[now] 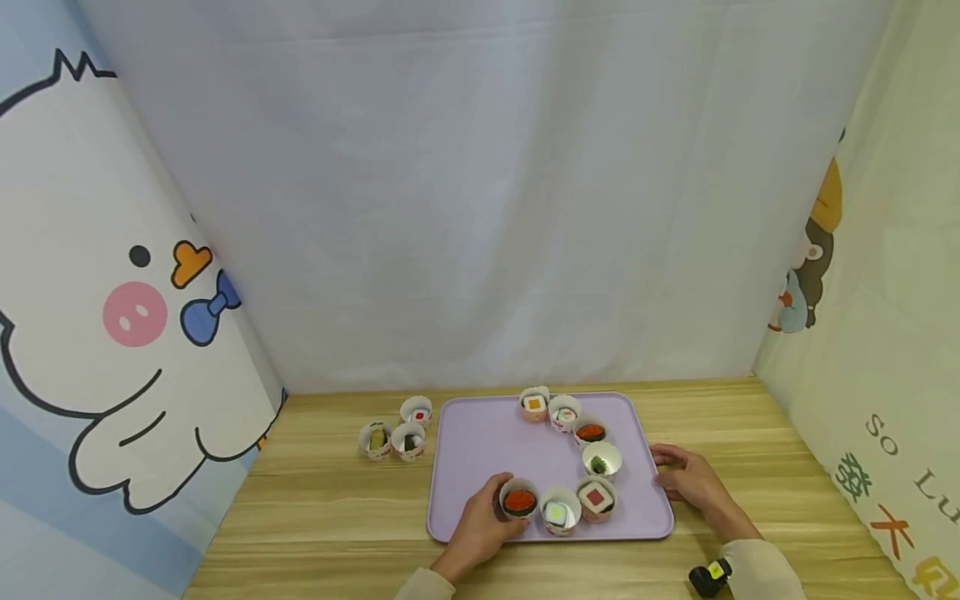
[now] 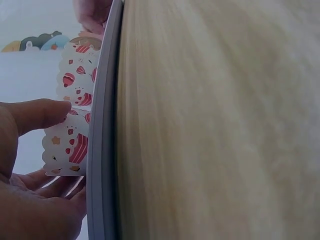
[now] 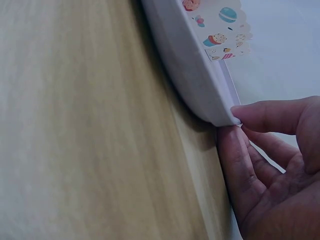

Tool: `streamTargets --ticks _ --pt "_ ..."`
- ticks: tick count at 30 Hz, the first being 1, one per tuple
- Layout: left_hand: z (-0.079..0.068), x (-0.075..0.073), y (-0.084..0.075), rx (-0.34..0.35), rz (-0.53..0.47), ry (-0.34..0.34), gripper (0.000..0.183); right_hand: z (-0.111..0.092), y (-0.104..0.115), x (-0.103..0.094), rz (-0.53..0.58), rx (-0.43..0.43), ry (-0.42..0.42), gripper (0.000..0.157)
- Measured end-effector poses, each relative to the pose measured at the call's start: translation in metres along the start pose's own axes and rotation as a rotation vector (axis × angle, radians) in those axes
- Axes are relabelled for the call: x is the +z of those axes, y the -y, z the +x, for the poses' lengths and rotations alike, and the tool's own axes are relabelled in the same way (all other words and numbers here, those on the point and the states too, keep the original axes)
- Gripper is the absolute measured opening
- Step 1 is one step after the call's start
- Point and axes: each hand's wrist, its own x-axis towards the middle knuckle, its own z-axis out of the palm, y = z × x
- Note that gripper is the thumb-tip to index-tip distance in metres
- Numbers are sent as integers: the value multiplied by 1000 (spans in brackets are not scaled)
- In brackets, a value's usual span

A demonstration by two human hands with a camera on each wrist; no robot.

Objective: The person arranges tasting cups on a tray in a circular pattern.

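My left hand (image 1: 480, 523) grips a paper baking cup (image 1: 519, 500) with a red roe sushi in it, at the front of the lilac tray (image 1: 480, 450). In the left wrist view, thumb and fingers lie on either side of that printed cup (image 2: 70, 145). At the tray's right edge, my right hand (image 1: 692, 477) pinches the rim; the right wrist view shows the thumb on top of the tray edge (image 3: 195, 85) and a finger beneath. Several more cups curve along the tray's right part, among them one with a white-and-red square piece (image 1: 596, 497) and one with green topping (image 1: 602, 461).
Left of the tray, three cups stand on the wooden table (image 1: 330, 500), one with a yellow-topped piece (image 1: 377, 440). A small black object with a yellow top (image 1: 709, 577) lies by the right sleeve. A white curtain (image 1: 480, 208) hangs behind, with printed cloths on both sides.
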Motion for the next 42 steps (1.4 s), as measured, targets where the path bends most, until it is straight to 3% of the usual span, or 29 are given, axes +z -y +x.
streamTargets --ticks 7,15,31,36,42 --pt "-2 -4 -1 16 -46 17 73 0 -1 -1 10 -2 17 61" --pt "-4 -19 -8 17 -91 -4 67 0 -1 0 13 1 14 61" --pt "-5 -64 -17 46 -197 -144 63 -1 1 0 0 -4 6 61" --pt "-2 -79 -15 36 -192 -216 62 -1 1 0 7 -9 11 61" --pt "0 -96 -9 29 -190 -255 61 -1 0 0 6 -6 10 61"
